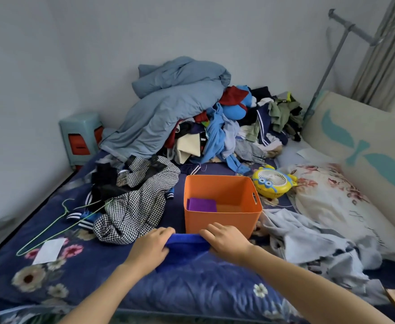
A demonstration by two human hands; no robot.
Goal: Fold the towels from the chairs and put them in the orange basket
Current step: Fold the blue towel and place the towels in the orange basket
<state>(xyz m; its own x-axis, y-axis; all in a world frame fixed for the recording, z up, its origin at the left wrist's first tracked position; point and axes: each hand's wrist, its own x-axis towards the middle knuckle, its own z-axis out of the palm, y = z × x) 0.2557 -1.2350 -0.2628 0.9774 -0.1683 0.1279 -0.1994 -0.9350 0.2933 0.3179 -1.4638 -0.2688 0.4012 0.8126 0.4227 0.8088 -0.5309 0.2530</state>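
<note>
Near edge of bed (pixel 191 293): blue towel (pixel 187 247), lying flat just in front of the basket (pixel 222 220), partly folded by the look of it.
Left hand (pixel 151 247): fingers curled over the towel's far left corner, grasping it.
Right hand (pixel 226 240): grasping the far right corner in the same way, close to the basket wall.
Basket: orange, upright, mid-bed; holds one folded purple towel (pixel 202 204) at its left side, with room beside it.
Done, as judged: one towel folded and stowed.
In hand: the blue towel's fold; stowing not yet done.
Left: cannot tell, as no towel-bearing chairs are in view.
Behind: clothes pile (pixel 215 129) under a grey-blue quilt, against the wall.
Left of basket: houndstooth garment (pixel 133 206) touching it, green hanger (pixel 58 228), white paper (pixel 49 250).
Right of basket: yellow fan (pixel 273 182), floral pillow (pixel 320 199), pale sheet (pixel 308 239).
Corner: green stool (pixel 82 136).
Obstruction: none over the basket mouth; clutter crowds both its sides.
</note>
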